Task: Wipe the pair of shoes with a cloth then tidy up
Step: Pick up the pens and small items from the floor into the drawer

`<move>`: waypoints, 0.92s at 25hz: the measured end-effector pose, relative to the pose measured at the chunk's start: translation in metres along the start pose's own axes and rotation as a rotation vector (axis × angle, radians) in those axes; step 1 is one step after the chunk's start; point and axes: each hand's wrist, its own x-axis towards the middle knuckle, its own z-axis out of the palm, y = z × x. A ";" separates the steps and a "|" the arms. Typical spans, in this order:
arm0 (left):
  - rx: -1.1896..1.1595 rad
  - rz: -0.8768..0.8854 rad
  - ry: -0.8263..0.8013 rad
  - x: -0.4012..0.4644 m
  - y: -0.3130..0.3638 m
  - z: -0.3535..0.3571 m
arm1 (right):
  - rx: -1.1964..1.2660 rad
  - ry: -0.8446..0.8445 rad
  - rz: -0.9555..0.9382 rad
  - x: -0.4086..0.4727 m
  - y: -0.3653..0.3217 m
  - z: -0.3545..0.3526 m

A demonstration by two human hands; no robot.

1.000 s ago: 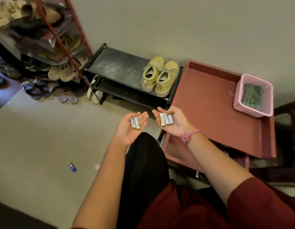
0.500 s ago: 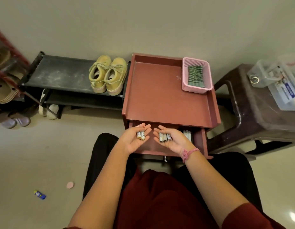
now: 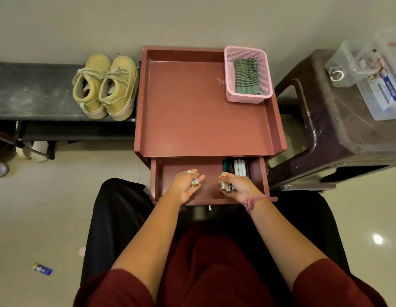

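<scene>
Batteries in both hands over the open drawer

Hands sit side by side above the pulled-out drawer (image 3: 183, 201) of the red cabinet (image 3: 206, 111). The left hand (image 3: 185, 185) is palm up with its fingers curled loosely around a few small batteries (image 3: 194, 181). The right hand (image 3: 238, 185), a pink cord on its wrist, curls its fingers round another small bunch of batteries (image 3: 226, 186). A narrow gap of bare drawer floor shows between the two hands.

Just beyond the right hand's fingertips, in the drawer's far right corner, lies a row of markers (image 3: 237, 167), dark and white ones side by side, partly under the cabinet top.

Farther out from both hands, across the flat red top, a pink basket (image 3: 265, 63) stands in the far right corner, well apart from the right hand. The folded green striped cloth (image 3: 245, 76) lies inside it, touched by neither hand.

Farther out and to the left of the left hand, the pair of yellow shoes (image 3: 104, 86) stands on a black rack (image 3: 33, 91), just beside the cabinet's left wall, heels toward the person, the two shoes touching each other. Neither hand is near them.

To the far right of the right hand, a dark plastic stool (image 3: 338, 129) carries a clear box (image 3: 369, 69). On the floor, near the person's left knee, lies a small blue and yellow tube (image 3: 42, 268).
</scene>
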 end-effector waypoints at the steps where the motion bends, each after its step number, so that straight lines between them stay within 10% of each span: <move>1: 0.040 0.000 0.017 0.010 -0.002 0.003 | -0.032 0.035 -0.001 0.010 -0.001 -0.002; 23: 0.768 0.127 0.327 0.126 -0.052 0.012 | -0.839 0.233 -0.133 0.127 0.032 0.013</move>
